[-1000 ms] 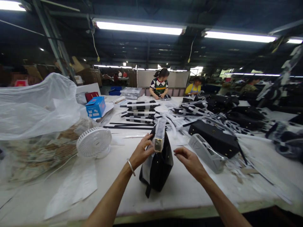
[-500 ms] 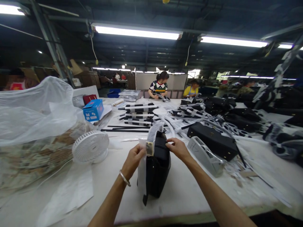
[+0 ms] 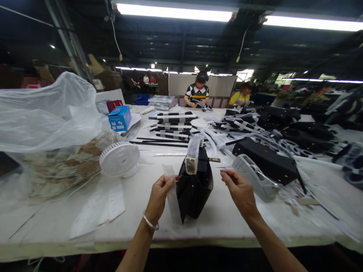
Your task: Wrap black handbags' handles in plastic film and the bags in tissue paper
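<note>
A black handbag [image 3: 200, 189] stands on the table in front of me, its narrow end facing me. Its handle [image 3: 194, 149] is wrapped in clear plastic, with gold-coloured metal at the near end. A black strap with a gold-coloured end piece [image 3: 214, 159] sticks out from the bag's right side. My left hand [image 3: 161, 192], wearing a bangle, pinches a whitish translucent sheet [image 3: 172, 200] along the bag's left side; its fingertips reach the bag's edge. To the right of the bag, my right hand [image 3: 238, 189] is in the air, thumb and forefinger slightly apart, nothing visible between them.
A white fan [image 3: 120, 158], a blue box [image 3: 119, 118] and a large plastic bag [image 3: 51, 113] stand left. Wrapped black straps [image 3: 174, 126] lie ahead. At right are a grey tape dispenser [image 3: 252, 179] and another black bag [image 3: 263, 156]. A co-worker [image 3: 197, 92] works across the table.
My right hand has let go of the bag and moved away to the right. The strap end now sticks out there. The left hand stays at the sheet, and the view has tilted down.
</note>
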